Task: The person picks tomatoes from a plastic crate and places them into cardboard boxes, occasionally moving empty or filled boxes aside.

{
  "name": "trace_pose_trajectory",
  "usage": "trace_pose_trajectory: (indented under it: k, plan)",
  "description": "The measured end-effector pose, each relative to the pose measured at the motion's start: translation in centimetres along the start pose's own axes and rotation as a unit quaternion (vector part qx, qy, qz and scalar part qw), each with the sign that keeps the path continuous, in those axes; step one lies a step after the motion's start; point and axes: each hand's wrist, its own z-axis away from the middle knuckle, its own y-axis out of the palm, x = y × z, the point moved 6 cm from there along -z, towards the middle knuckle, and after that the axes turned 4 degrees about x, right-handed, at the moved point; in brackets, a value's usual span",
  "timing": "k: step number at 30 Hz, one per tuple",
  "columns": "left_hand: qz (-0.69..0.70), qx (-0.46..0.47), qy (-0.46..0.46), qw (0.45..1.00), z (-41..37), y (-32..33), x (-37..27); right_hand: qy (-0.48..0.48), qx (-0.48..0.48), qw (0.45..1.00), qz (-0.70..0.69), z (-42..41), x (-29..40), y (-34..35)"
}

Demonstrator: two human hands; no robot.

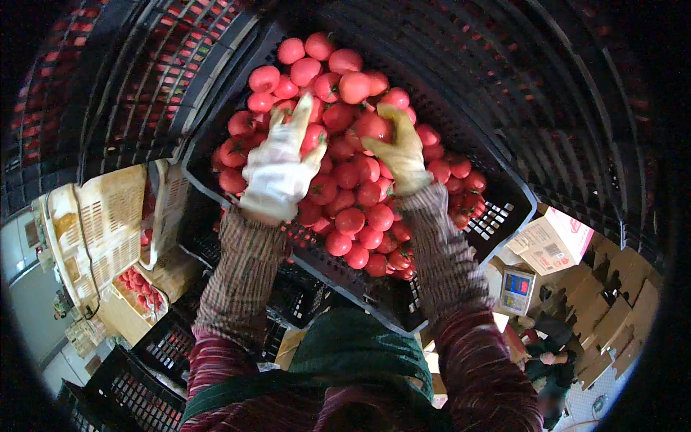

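Observation:
A black plastic crate full of loose red tomatoes stands right before me. In its upper right part, my right hand, in a yellowish work glove, has thumb and fingers around a large tomato. My left hand, in a whitish glove, reaches over the tomatoes with its fingers apart. A tomato shows between its thumb and forefinger; whether they grip it is unclear, as the hand is blurred. Below the hands, the tomatoes slope toward the near side of the crate.
Stacked black crates with tomatoes rise at the left, and more crate walls at the right. A pale plastic crate stands at left. Lower right are a digital scale, a cardboard box and another person.

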Motion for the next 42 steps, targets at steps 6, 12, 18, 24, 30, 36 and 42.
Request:
trace_pose_trajectory:
  k: [6,12,18,24,30,36,42]
  plan:
    - [-0.069,0.200,0.007,0.977,-10.0,6.3,-1.5,0.196,-0.013,0.814,-0.546,9.5,-5.2,-1.3]
    - [-0.171,0.238,0.017,0.956,-7.8,9.2,-0.4,0.110,-0.088,0.989,0.034,1.5,-2.4,-4.5]
    - [-0.184,0.179,0.085,0.963,-7.1,7.8,-3.0,0.092,0.069,0.880,0.461,-4.4,0.7,-1.0]
    - [-0.229,0.194,0.062,0.952,-8.7,9.6,-3.7,0.051,0.105,0.924,0.364,-5.2,0.8,-2.4]
    - [0.682,0.211,-0.108,0.692,-1.7,3.8,1.6,0.119,0.013,0.771,-0.625,4.9,-0.5,-5.9]
    - [0.811,0.170,-0.044,0.559,1.2,3.4,1.5,-0.123,0.071,0.931,0.336,0.3,2.4,-1.9]
    - [0.785,0.153,-0.031,0.599,2.6,2.1,-1.0,0.052,0.086,0.745,0.660,-3.2,0.3,6.0]
